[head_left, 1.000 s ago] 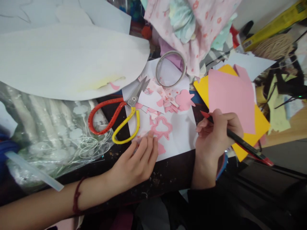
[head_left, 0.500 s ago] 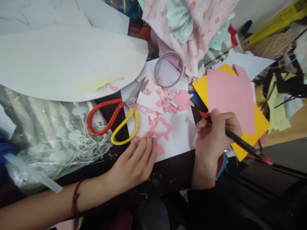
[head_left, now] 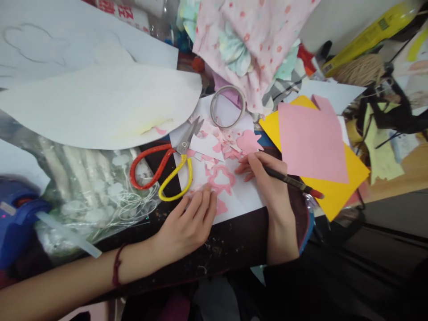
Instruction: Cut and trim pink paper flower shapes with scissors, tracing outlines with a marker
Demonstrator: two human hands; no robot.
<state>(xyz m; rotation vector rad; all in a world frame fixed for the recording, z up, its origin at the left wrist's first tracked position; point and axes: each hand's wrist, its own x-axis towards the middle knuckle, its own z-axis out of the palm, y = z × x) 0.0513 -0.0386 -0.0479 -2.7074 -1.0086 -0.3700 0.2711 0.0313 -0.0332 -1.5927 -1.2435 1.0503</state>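
Note:
My left hand (head_left: 192, 218) lies on the white paper (head_left: 245, 198), its fingertips touching the lower left edge of a pink cloud-like paper outline (head_left: 232, 179). My right hand (head_left: 270, 183) is closed round a dark pencil (head_left: 287, 177) with a red end, held above the paper's right side; the pencil's front tip is hidden behind the fingers. Beyond the outline lie pink scraps (head_left: 230, 147) and a solid pink cutout (head_left: 249, 141). Open scissors (head_left: 183, 148) with one red and one yellow handle lie left of them.
A roll of tape (head_left: 213, 107) stands behind the scraps. Pink and yellow sheets (head_left: 312, 142) lie at right. At left are a big white cutout (head_left: 100, 107), a plastic bag (head_left: 83, 196) and a blue glue gun (head_left: 20, 223). Patterned cloth (head_left: 261, 26) is heaped at the back.
My right hand has moved left with the pencil, closer to the pink outline. My left hand stays in place on the paper. The view has shifted slightly.

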